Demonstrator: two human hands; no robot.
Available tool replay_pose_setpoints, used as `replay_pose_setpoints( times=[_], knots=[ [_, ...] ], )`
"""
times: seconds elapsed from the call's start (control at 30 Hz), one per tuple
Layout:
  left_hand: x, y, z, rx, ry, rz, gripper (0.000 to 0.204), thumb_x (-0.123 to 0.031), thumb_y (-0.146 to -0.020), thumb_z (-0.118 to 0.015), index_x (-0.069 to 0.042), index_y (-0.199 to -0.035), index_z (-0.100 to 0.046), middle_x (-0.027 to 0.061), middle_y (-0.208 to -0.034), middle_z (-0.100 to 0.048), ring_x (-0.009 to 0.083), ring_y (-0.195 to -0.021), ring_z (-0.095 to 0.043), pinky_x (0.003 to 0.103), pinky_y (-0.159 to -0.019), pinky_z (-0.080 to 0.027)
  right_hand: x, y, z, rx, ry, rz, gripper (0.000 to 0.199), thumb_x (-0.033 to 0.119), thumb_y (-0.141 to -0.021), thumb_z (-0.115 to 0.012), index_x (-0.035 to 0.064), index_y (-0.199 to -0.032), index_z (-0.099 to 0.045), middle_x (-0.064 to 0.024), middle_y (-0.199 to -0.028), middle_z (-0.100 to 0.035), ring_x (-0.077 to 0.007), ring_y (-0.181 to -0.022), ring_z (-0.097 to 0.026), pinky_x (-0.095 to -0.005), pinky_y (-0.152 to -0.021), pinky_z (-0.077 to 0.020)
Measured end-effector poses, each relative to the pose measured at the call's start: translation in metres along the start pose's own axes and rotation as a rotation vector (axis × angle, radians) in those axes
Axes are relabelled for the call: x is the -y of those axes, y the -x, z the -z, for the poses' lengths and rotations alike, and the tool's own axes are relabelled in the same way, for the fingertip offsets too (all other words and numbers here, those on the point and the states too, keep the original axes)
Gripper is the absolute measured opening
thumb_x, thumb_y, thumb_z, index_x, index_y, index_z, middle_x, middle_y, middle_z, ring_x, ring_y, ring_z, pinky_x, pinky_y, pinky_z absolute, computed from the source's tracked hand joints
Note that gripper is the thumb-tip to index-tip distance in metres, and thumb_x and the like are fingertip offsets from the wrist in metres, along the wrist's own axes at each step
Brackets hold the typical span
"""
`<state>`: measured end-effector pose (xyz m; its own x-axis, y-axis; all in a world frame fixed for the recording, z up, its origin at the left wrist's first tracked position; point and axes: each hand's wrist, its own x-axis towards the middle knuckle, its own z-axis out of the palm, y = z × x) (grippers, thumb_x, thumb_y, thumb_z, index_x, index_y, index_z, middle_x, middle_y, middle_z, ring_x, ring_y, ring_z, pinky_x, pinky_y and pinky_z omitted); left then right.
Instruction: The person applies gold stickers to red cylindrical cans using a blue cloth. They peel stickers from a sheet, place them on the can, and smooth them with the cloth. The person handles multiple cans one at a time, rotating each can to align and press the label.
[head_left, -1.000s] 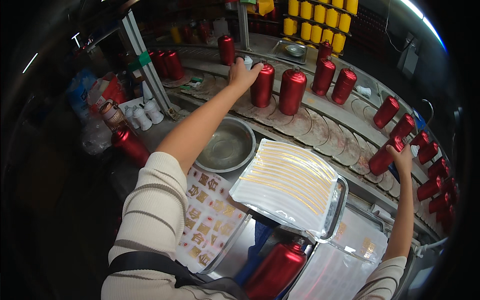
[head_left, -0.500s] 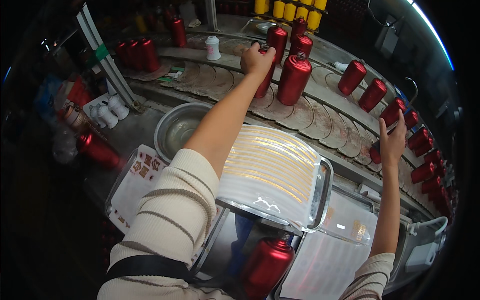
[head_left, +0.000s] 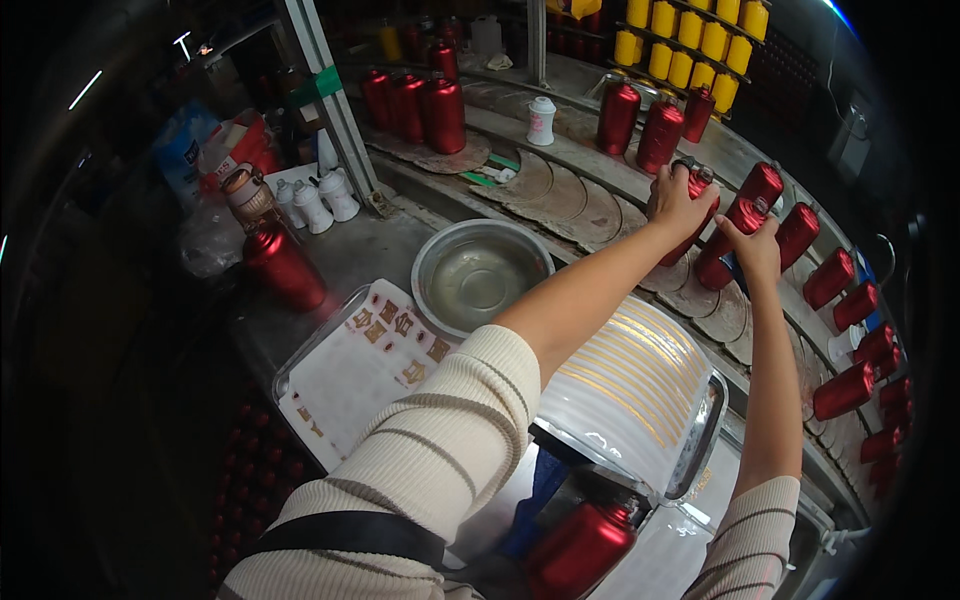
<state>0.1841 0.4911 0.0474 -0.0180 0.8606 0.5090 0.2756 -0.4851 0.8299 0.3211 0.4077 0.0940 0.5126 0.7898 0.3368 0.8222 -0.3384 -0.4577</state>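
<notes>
My left hand (head_left: 681, 203) grips the upper part of a glossy red metallic bottle (head_left: 700, 218) on the line of overlapping round plates (head_left: 722, 308). Right beside it, my right hand (head_left: 757, 250) has its thumb and fingers around a second red bottle (head_left: 722, 252). Its far-side fingers are partly hidden. More red bottles (head_left: 659, 137) stand just behind my hands, and another row continues to the right. Below my forearms, a curved white sheet with gold stripes (head_left: 640, 365) lies over a metal tray (head_left: 710, 440).
A metal basin of water (head_left: 482, 280) stands left of the striped sheet, beside a tray of gold-and-red decals (head_left: 330, 415). One red bottle (head_left: 580, 550) lies close to me. White bottles (head_left: 312, 207) stand near a metal post (head_left: 335, 110). Yellow bottles (head_left: 690, 30) fill a rack behind.
My view has turned left. My left hand has moved right and nearer along the plates, and my right hand has come left, so both now grip neighbouring red bottles.
</notes>
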Motion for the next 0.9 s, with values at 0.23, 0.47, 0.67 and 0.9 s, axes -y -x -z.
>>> replay_pose_setpoints(
  times=[0.23, 0.47, 0.67, 0.9],
  knots=[
    [0.024, 0.023, 0.040, -0.143, 0.012, -0.064, 0.056, -0.037, -0.087, -0.068, 0.004, -0.120, -0.049, 0.0307, -0.120, -0.051, 0.0470, -0.108, -0.052, 0.049, -0.094, -0.043, -0.044, -0.004, 0.001, -0.143, 0.058, -0.099, 0.084, 0.066, -0.072, -0.070, -0.0005, -0.118, -0.045, -0.0280, -0.110, -0.067, -0.0432, -0.108, -0.064, -0.0473, -0.092, -0.0477],
    [0.068, -0.023, 0.149, -0.359, -0.353, 0.039, 0.048, -0.033, -0.084, -0.069, 0.004, -0.108, -0.051, 0.0288, -0.117, -0.053, 0.0468, -0.106, -0.053, 0.052, -0.092, -0.044, -0.087, -0.007, 0.025, -0.112, 0.098, -0.108, 0.081, 0.062, -0.074, -0.070, -0.0003, -0.119, -0.046, -0.0273, -0.111, -0.067, -0.0428, -0.109, -0.063, -0.0469, -0.093, -0.0466],
    [0.108, -0.078, 0.231, -0.515, -0.643, -0.117, 0.054, -0.037, -0.082, -0.072, 0.001, -0.114, -0.053, 0.0271, -0.131, -0.050, 0.0448, -0.120, -0.049, 0.052, -0.101, -0.042, -0.125, -0.013, 0.043, -0.115, 0.072, -0.057, 0.094, 0.067, -0.072, -0.073, -0.0015, -0.129, -0.043, -0.0310, -0.115, -0.064, -0.0454, -0.112, -0.061, -0.0469, -0.095, -0.0460],
    [0.103, -0.124, 0.223, -0.238, -0.588, 0.022, 0.058, -0.046, -0.079, -0.074, 0.002, -0.108, -0.058, 0.0280, -0.114, -0.062, 0.0436, -0.106, -0.060, 0.050, -0.089, -0.050, -0.167, 0.056, 0.079, -0.280, -0.049, 0.030, 0.092, 0.055, -0.085, -0.071, 0.0002, -0.149, -0.034, -0.0282, -0.145, -0.045, -0.0381, -0.134, -0.047, -0.0404, -0.110, -0.0351]
  ],
)
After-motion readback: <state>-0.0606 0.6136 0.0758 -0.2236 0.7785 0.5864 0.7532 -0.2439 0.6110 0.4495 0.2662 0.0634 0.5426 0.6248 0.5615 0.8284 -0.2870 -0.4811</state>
